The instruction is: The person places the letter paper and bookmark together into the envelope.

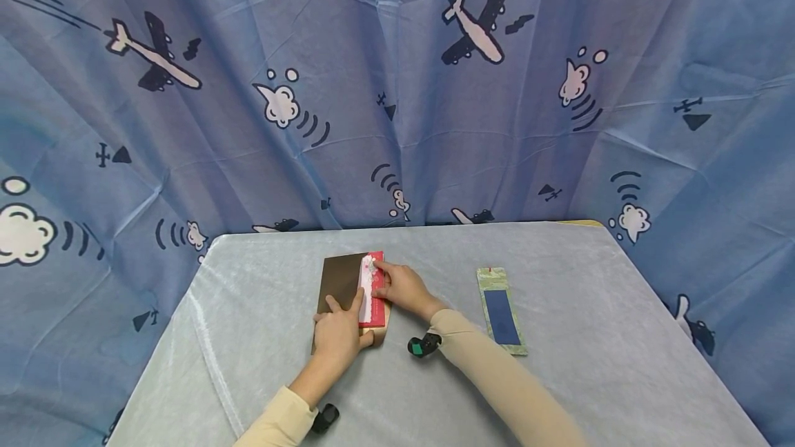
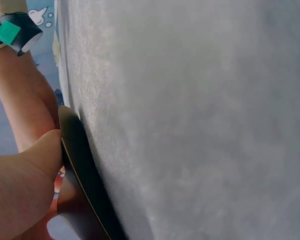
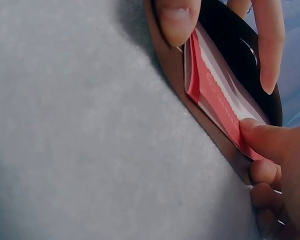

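i see the right hand (image 1: 405,290) pinching the red-and-white card (image 1: 378,305) at three o'clock on the brown folder (image 1: 340,280) — the left hand (image 1: 338,333), fingers straight, rests at six; a green packet (image 1: 500,312) lies apart toward three.

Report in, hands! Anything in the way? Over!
Left hand on brown folder. Right hand pinching red-and-white card. Green-and-blue packet lies apart, rightward; seemingly not in the way.

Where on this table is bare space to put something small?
Free: the table from the green packet to the right edge; also left of the dark folder. Narrower: between folder and packet, beyond the right hand. Crowded: the folder, with left hand and right hand at the red card.
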Available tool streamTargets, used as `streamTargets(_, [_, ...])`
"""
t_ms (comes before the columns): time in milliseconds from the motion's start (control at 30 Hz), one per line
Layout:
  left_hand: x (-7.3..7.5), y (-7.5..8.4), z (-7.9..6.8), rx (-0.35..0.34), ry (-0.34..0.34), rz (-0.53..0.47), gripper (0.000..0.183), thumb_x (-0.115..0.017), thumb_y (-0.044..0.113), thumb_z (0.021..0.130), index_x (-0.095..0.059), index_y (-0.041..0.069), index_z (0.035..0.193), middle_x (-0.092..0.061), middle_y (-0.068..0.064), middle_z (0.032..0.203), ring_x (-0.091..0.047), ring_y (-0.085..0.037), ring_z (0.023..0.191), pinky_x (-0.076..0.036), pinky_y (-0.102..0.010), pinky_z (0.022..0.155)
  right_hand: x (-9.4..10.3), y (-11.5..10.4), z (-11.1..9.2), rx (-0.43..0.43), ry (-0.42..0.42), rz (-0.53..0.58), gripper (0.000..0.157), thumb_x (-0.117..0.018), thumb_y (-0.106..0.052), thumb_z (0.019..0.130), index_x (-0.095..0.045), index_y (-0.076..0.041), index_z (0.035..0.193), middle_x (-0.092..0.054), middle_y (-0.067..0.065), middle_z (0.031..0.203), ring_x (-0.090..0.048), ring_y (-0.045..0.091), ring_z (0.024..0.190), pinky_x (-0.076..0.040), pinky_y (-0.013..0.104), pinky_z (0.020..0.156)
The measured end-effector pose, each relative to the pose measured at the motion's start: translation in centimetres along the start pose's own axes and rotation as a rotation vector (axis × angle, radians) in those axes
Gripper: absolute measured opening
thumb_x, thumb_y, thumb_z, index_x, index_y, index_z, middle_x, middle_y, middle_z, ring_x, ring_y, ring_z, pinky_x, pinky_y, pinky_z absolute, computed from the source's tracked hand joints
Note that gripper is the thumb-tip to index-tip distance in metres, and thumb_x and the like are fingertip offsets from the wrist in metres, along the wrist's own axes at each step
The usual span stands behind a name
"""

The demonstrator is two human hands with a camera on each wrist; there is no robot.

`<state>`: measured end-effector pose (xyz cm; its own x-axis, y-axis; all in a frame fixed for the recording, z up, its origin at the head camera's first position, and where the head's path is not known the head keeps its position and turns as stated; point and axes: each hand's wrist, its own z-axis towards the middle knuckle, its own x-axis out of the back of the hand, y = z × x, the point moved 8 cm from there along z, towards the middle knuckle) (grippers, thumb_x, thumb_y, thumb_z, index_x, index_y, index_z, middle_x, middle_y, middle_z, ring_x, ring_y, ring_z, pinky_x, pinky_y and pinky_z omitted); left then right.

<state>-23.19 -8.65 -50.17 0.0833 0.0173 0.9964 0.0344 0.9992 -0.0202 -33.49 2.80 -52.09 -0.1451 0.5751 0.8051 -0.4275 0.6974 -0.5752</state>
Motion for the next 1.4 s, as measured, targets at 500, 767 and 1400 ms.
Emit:
streamTargets(500, [-0.05,-0.06,0.03,0.006,-0.014,0.004,0.085,-0.076,0.057,0.075,-0.046,0.026,0.148,-0.057,-0.037,0.132,-0.068,-0.056,0.09,-0.055,-0.041,0.05,0.44,-0.13,-0.42,-0.065,0.044,-0.048,0.069,-0.082,-0.035,0.078,-0.056,-0.009,0.136,-0.074,0.014,0.107,-0.07,0.026,0.09,-0.054,0.043,0.082])
streamTargets(767, [-0.04,-0.06,-0.01,0.005,-0.015,0.009,0.085,-0.076,0.058,0.075,-0.046,0.027,0.149,-0.057,-0.036,0.132,-0.068,-0.055,0.091,-0.056,-0.041,0.051,0.4,0.01,-0.51,-0.041,0.071,-0.085,0.063,-0.082,-0.036,0.078,-0.062,-0.007,0.13,-0.075,0.01,0.108,-0.07,0.024,0.091,-0.054,0.041,0.083])
streamTargets(1400, [-0.15,-0.05,0.13,0.011,-0.009,0.004,0.085,-0.076,0.058,0.074,-0.047,0.027,0.148,-0.058,-0.036,0.132,-0.068,-0.055,0.09,-0.055,-0.04,0.049,0.03,0.57,0.25,-0.027,-0.222,0.06,0.075,-0.086,-0.021,0.075,-0.054,-0.002,0.14,-0.049,-0.005,0.063,-0.043,0.006,0.055,-0.033,0.02,0.054])
